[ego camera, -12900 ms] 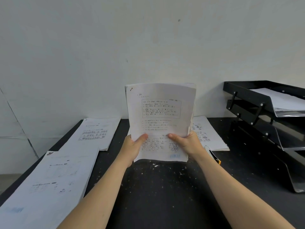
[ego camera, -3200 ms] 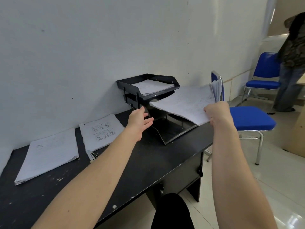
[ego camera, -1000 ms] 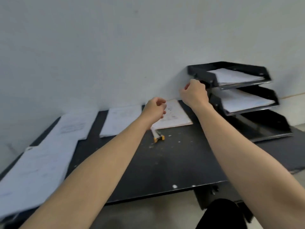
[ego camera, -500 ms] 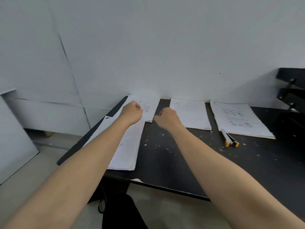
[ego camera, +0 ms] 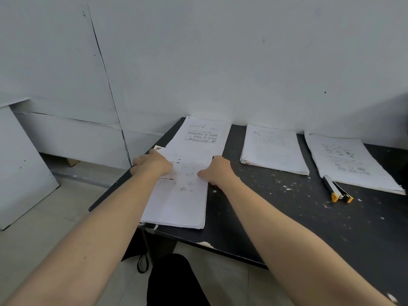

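1. My left hand (ego camera: pixel 152 165) rests on the left edge of the stack (ego camera: pixel 176 202). Its fingers are curled down over that edge, and the hand itself hides their tips from me.
2. My right hand (ego camera: pixel 217 172) holds the stack's right edge. The thumb lies on the top sheet, pointing toward the left hand, and the other fingers curl round the edge down to the table (ego camera: pixel 287 217).
3. The stack lies flat between the two sets of fingers, with printed boxes showing on the sheet in the gap. It runs back under my wrists to the table's near edge.
4. Just beyond my fingertips lies the far stack (ego camera: pixel 203 135), against the wall. It meets the held stack's far end, but I cannot tell which one overlaps.
5. Right of my right fingers, apart from them, lies the middle stack (ego camera: pixel 273 149). The right stack (ego camera: pixel 348 164) is farther out the same way.
6. Two orange-tipped pens (ego camera: pixel 337 192) lie side by side at the right stack's near edge, well apart from my right fingers.
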A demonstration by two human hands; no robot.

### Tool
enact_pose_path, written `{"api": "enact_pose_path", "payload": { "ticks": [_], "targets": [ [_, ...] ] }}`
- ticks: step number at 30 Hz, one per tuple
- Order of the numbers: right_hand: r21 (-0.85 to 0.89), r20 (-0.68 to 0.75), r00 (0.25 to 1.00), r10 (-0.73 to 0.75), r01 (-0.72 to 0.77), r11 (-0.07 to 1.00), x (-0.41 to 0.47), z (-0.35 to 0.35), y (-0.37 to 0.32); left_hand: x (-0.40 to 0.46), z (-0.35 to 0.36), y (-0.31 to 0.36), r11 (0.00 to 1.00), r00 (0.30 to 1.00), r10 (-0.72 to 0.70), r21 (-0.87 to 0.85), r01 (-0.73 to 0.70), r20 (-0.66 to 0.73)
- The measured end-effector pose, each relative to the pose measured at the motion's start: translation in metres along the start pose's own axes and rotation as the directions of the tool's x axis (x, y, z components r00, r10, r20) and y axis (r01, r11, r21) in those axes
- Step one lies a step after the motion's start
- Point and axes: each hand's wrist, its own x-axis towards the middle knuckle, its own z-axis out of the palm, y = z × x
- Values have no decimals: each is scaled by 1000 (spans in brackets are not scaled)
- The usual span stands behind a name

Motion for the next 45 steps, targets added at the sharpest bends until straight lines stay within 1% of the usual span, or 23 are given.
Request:
{"api": "enact_pose_path", "payload": {
  "ticks": [2, 5, 7, 10, 14, 17, 21, 24, 26, 28, 30, 33, 34, 35, 36, 38, 40, 41, 43, 45],
  "targets": [
    [-37, 4, 1000, 6, -5, 999, 0, 0, 1, 5, -4, -3, 998, 999, -24, -55, 22, -25],
    [-49, 16, 1000, 3, -2, 999, 1, 0, 3, 21, -8, -13, 982, 998, -39, -187, 31, -41],
    [-58, 19, 1000, 5, -4, 998, 1, -1, 3, 25, -12, -19, 957, 1000, 4, -290, -13, -30],
    [-61, 17, 1000, 3, -1, 998, -1, -1, 2, 27, -14, -26, 878, 998, 51, -478, -32, 26],
    [-56, 25, 1000, -1, 2, 998, -4, -2, 2, 23, -13, -26, 860, 995, 78, -510, -32, 68],
    [-39, 25, 1000, -3, 4, 999, -7, -4, 3, 21, -17, -23, 879, 993, 96, -474, -52, 68],
    [-18, 16, 1000, 7, -6, 1000, -7, -4, 5, 20, -20, -23, 853, 989, 112, -520, -45, 98],
    [22, 21, 999, 28, -29, 999, -6, -5, 7, 23, -22, -31, 767, 977, 123, -641, 19, 176],
    [87, 39, 999, 37, -40, 995, -4, -6, 8, 21, -27, -36, 707, 956, 172, -706, 47, 237],
    [236, 71, 996, 62, -78, 969, -3, -9, 11, 14, -36, -38, 609, 923, 292, -793, 23, 250],
    [377, 124, 989, 86, -127, 917, -5, -16, 14, 7, -45, -38, 510, 871, 429, -860, -15, 239],
    [463, 219, 974, 61, -158, 872, -13, -37, 22, 0, -59, -32, 382, 803, 567, -922, -57, 185],
    [526, 258, 966, 27, -163, 835, -15, -45, 26, -3, -63, -27, 346, 787, 596, -936, -71, 161],
    [618, 293, 955, -38, -159, 770, -17, -52, 30, -7, -67, -22, 312, 775, 617, -947, -83, 135],
    [720, 309, 943, -121, -149, 678, -19, -59, 32, -12, -71, -16, 277, 763, 638, -956, -97, 107],
    [865, 258, 933, -251, -107, 491, -25, -74, 36, -23, -77, 3, 223, 736, 674, -966, -130, 57],
    [918, 133, 948, -288, -9, 396, -34, -96, 35, -37, -78, 29, 149, 719, 695, -975, -162, -13],
    [924, 47, 960, -275, 63, 377, -37, -112, 37, -45, -77, 46, 109, 715, 697, -979, -171, -47],
    [897, -111, 966, -235, 199, 395, -42, -142, 45, -62, -74, 73, 66, 688, 721, -980, -188, -83],
    [852, -202, 951, -233, 288, 437, -48, -171, 59, -79, -70, 99, 94, 634, 768, -963, -253, -91]
  ]
}}
